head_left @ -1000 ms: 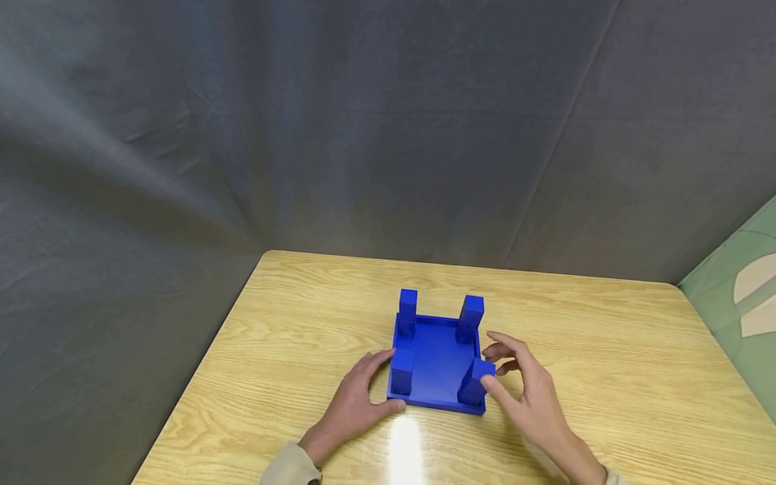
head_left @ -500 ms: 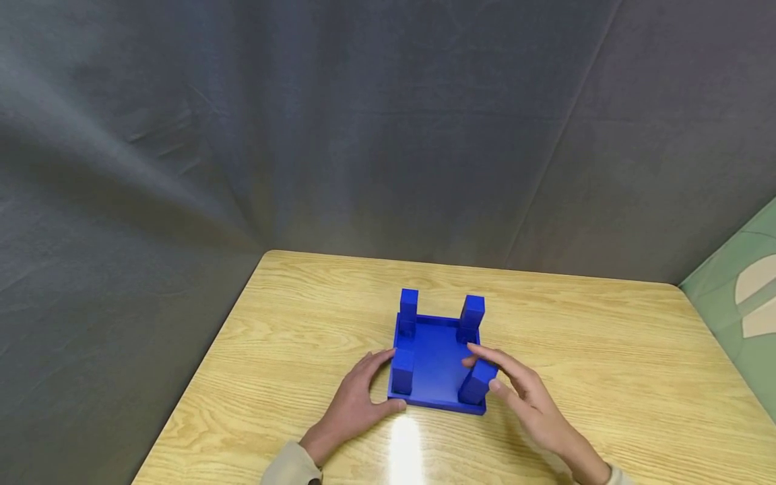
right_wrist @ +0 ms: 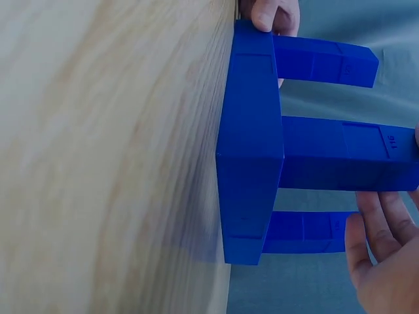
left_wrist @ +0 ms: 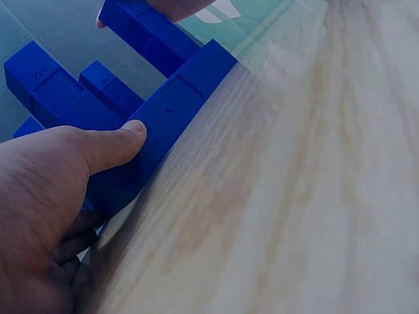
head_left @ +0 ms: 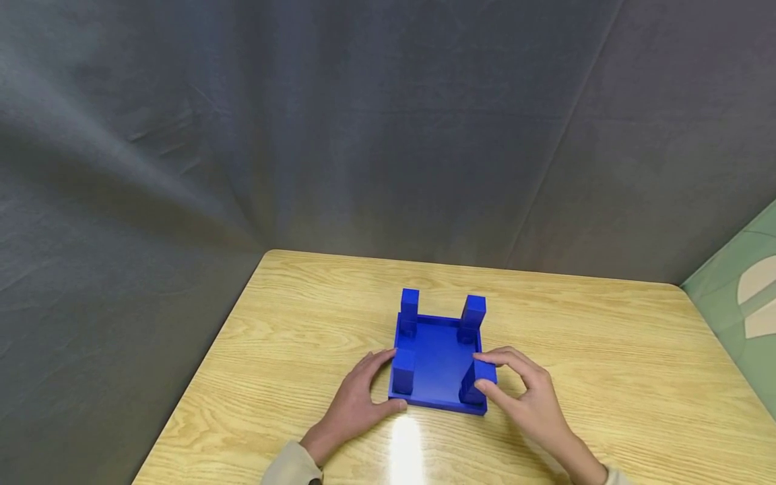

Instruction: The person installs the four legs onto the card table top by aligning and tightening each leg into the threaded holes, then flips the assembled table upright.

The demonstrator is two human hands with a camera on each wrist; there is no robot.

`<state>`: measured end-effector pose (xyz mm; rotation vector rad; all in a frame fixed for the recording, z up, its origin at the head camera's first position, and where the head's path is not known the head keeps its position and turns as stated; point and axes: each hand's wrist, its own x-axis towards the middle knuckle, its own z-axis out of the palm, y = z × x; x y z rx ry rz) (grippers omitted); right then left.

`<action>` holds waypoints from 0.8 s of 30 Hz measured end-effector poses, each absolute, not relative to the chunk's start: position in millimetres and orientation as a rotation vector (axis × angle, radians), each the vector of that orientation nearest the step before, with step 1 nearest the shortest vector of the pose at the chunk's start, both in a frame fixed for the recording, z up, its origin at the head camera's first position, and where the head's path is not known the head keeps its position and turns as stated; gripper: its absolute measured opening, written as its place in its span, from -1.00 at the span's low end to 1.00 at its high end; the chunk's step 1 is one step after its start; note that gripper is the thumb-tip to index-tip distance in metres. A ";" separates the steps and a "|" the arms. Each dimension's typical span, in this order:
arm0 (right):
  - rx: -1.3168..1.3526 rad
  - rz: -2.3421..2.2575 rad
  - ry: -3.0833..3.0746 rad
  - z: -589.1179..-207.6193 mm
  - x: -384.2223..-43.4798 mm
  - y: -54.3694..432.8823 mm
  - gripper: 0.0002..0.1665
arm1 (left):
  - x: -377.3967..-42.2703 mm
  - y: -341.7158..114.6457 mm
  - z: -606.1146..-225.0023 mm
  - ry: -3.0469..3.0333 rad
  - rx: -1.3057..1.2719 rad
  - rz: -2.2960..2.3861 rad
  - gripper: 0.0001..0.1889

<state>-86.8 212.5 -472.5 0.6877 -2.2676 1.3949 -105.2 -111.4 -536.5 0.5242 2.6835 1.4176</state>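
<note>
A blue square base (head_left: pixel 438 360) with a low rim lies on the wooden table, a blue square post standing at each corner. My left hand (head_left: pixel 353 407) holds its near left corner, thumb on the front wall (left_wrist: pixel 171 108) and fingers along the left side, beside the near left post (head_left: pixel 403 372). With thumb and fingers my right hand (head_left: pixel 532 397) pinches the upper end of the near right post (head_left: pixel 477 382). Small numbers mark the posts; one in the right wrist view (right_wrist: pixel 347 154) reads 116. The left hand's lower fingers are partly hidden by the base in the left wrist view.
The far left post (head_left: pixel 409 311) and far right post (head_left: pixel 471 316) rise from the back corners. The wooden table (head_left: pixel 582 323) extends around the base. Dark grey cloth (head_left: pixel 388 135) hangs behind and to the left; green patterned fabric (head_left: pixel 748 296) is at the right.
My right hand's fingers first went up and over the near right post, then drew back, and now thumb and fingertips grip its top. My left hand stays on the base's corner.
</note>
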 end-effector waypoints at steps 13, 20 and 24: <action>1.086 1.932 -2.095 -470.4 -88.4 219.9 -0.34 | -105.9 -110.1 -535.4 2.670 0.513 1.415 -0.05; 1.078 1.964 -2.108 -473.8 -89.4 220.4 -0.39 | -105.3 -110.4 -533.9 2.660 0.506 1.421 -0.06; 1.050 1.866 -2.105 -474.8 -90.1 217.7 -0.40 | -105.2 -110.9 -533.7 2.664 0.510 1.417 -0.06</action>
